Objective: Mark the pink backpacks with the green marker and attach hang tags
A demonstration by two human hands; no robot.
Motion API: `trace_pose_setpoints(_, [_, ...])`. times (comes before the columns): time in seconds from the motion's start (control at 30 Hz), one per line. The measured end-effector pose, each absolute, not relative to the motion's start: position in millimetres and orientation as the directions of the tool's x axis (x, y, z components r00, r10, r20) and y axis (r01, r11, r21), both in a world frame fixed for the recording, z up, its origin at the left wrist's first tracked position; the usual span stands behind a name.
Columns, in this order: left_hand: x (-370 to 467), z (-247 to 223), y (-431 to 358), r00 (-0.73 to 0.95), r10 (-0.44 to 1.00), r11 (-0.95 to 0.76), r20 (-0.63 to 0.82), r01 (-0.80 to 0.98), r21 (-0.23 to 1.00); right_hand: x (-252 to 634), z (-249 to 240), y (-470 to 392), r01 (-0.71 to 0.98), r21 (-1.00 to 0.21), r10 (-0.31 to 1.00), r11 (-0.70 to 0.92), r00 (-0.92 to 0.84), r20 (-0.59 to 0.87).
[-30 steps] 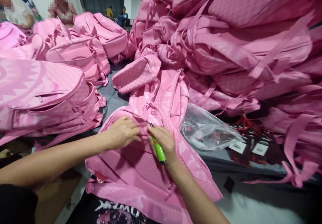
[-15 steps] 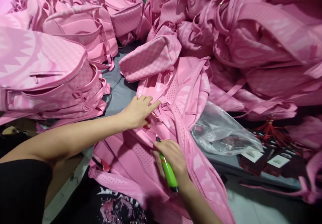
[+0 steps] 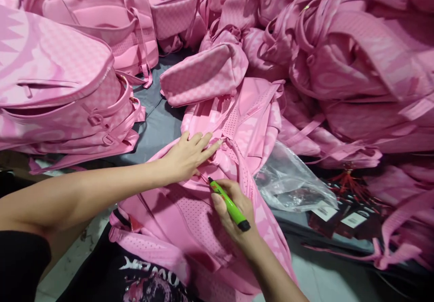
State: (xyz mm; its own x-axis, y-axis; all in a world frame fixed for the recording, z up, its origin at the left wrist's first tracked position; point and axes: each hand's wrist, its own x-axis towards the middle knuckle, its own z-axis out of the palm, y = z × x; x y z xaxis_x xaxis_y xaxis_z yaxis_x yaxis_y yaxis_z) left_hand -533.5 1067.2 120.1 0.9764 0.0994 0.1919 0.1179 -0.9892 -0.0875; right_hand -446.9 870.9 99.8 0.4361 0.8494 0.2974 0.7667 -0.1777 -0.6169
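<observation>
Pink bkpk (image 3: 183,225), perforated back panel up, directly below both hands, w/ top edge right under L hand (image 3: 190,155). Fingers splayed there, laid over cloth near carry loop (image 3: 243,166), not clenched. In R hand (image 3: 233,228), lower and to right: slim green marker-type tool (image 3: 230,206), gripped btwn thumb and fingers, w/ dark tip angled up toward bkpk's top edge, just beside L thumb. Can't tell if touching cloth. Progress, judging by what shows: bkpk laid out and steadied, tool in hand at top edge, so prob. midway thru this one pc. No finished result visible by tip; amt left on this bkpk, hard to say. Below L forearm, a loose perforated shoulder strap (image 3: 152,247), w/ dark printed garment (image 3: 98,270) beneath. Just beyond L fingertips, another bkpk (image 3: 259,121), straps up. Up and right of R hand, crumpled clear plastic bag (image 3: 291,182); farther right, dark hang tags (image 3: 354,220) w/ white labels and red tassels (image 3: 347,182), well apart from bkpk in work. Well left of L hand, patterned bkpk (image 3: 68,62) w/ side pocket gaping, near bare strip of gray table cover (image 3: 154,125). Far ahead and right of both hands, big heap of pink bags (image 3: 359,67); finished or not, can't tell.
</observation>
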Motion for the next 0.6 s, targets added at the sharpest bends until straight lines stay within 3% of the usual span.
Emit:
trace_pose_setpoints(0.17, [-533.9,116.4,1065.4,0.927,0.305,-0.951,0.218,0.310,0.012,-432.7,116.6,877.7,0.768,-0.632,0.878,-0.103,0.368,0.304])
trace_pose_setpoints(0.33, [-526.7,115.0,1069.6,0.927,0.328,-0.944,0.181,0.325,0.046,-427.7,118.9,901.2,0.653,-0.748,0.920,-0.122,0.358,0.162])
trace_pose_setpoints(0.6, [-519.4,110.3,1073.1,0.927,0.347,-0.936,0.141,0.333,0.116,-411.7,118.1,893.2,0.895,-0.440,0.979,-0.076,0.150,0.136])
